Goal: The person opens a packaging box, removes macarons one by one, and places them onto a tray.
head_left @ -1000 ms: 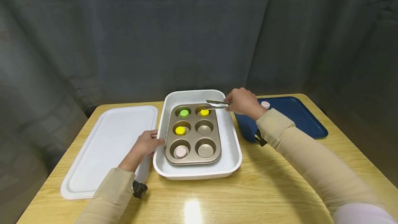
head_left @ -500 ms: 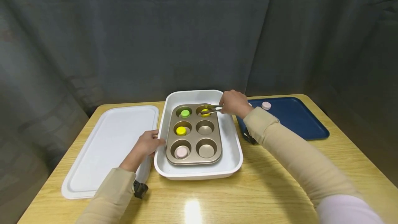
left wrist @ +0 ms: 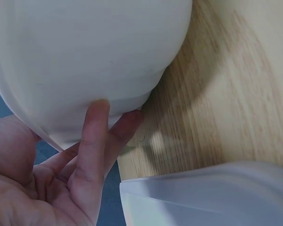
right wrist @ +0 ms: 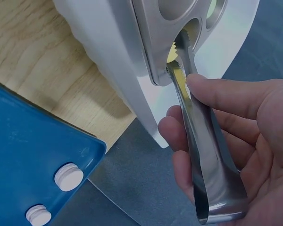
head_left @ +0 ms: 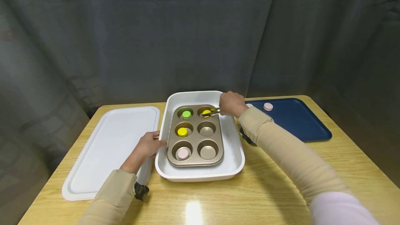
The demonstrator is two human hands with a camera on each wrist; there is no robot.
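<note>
In the head view my right hand holds small metal tongs, their toothed tips in the back right cup of the muffin pan. A yellow macaron lies there between the tips; I cannot tell whether they pinch it. The right wrist view shows thumb and fingers around the tongs. My left hand grips the left rim of the deep white tub holding the pan. Two of its fingers touch the tub's outer wall in the left wrist view.
Other cups hold a green macaron, another yellow one and a pink one. A blue tray with pink macarons lies right. A flat white tray lies left, on the wooden table.
My right hand has moved left and slightly down, bringing the tongs' tips into the back right cup, around the yellow macaron. The tips have come closer together. My left hand stays at the tub's rim.
</note>
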